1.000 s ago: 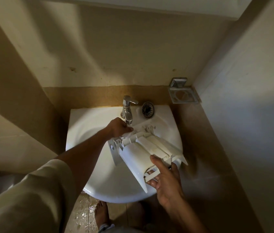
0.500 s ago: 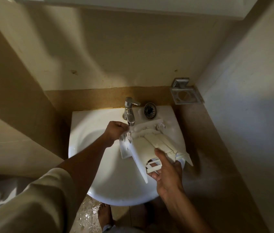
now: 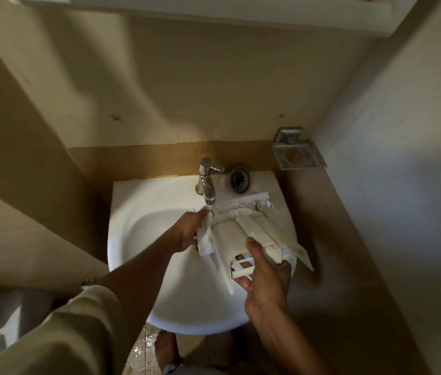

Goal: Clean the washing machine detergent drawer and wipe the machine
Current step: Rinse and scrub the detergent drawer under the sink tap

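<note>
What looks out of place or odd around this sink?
What looks like a drain strainer sits on the sink back rim beside the tap, an odd spot for it. The floor below the basin is wet with splashes.

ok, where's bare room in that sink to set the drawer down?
Free: the left of the sink bowl, between its left rim and the left hand; also the near bowl between both forearms. Crowded: the back ledge, with tap and strainer, and the right side, where the drawer, held by the right hand, overhangs the rim.
</note>
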Tool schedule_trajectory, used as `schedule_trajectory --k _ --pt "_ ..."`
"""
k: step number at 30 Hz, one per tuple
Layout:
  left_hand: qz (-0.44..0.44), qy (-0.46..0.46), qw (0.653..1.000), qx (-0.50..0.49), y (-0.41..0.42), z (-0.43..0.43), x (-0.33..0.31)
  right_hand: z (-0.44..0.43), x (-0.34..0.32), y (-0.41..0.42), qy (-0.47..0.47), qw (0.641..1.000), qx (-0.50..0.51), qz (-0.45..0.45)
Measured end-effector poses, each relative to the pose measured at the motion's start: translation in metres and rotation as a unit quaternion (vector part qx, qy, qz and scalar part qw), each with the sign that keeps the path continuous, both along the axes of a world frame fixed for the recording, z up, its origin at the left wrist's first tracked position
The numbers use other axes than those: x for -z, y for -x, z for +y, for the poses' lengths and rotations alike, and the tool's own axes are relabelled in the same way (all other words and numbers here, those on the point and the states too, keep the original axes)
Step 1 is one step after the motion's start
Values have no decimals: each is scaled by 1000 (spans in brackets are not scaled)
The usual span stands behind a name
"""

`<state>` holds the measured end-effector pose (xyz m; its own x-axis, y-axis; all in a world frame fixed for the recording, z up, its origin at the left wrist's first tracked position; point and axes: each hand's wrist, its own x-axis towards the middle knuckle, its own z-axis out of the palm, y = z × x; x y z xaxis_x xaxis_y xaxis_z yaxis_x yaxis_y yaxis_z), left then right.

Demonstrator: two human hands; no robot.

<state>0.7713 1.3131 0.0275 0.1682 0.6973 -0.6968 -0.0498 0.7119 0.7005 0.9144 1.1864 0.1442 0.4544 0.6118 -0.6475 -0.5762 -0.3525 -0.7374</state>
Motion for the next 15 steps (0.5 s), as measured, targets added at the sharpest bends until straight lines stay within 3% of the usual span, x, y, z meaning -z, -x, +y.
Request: schedule_trajectory --k 11,15 --pt "134 -90 987 -26 -18 3 4 10 -1 7 -10 1000 11 -22" --pt "70 -48 996 18 -9 -1 9 6 0 3 -1 1000 -1 -27"
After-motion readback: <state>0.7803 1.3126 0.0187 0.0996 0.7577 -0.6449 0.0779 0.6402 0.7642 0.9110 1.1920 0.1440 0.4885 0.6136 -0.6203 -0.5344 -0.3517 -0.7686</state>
